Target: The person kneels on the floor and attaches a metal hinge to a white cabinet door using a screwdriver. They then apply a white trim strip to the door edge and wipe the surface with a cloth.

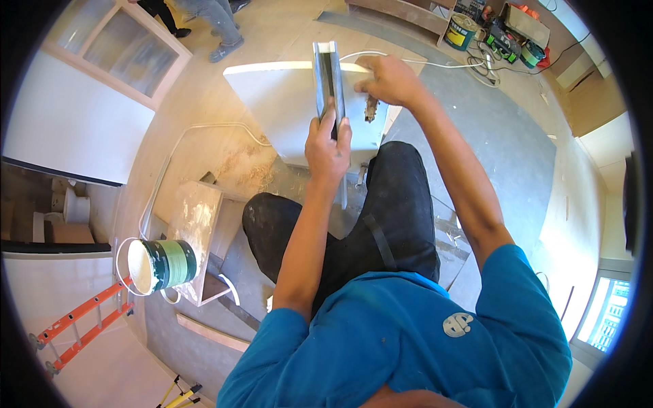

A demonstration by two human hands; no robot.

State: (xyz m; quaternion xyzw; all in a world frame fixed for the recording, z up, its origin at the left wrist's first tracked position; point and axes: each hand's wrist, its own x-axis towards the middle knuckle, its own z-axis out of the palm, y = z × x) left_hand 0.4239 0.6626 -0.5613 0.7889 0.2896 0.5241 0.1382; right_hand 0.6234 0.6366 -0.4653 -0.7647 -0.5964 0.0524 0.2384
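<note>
In front of my knees, my left hand (pixel 329 153) wraps around a long grey metal channel (pixel 320 78), held upright with its hollow side toward me. The index finger lies along the hollow. To the right of the channel, my right hand (pixel 391 80) is closed with bent fingers, near the top edge of a white board (pixel 272 102). A small brown, crusted object (pixel 371 109) hangs just below these fingers; its kind is unclear. The board stands tilted behind the channel, and the channel covers part of it.
At the left, a green-labelled bucket (pixel 173 264) lies on its side against a stained wooden box (pixel 194 224). An orange ladder (pixel 81 319) is at the lower left. Sawdust (pixel 248 166) covers some floor. Tools and cans (pixel 461 32) stand far right. Another person's legs (pixel 218 24) show far left.
</note>
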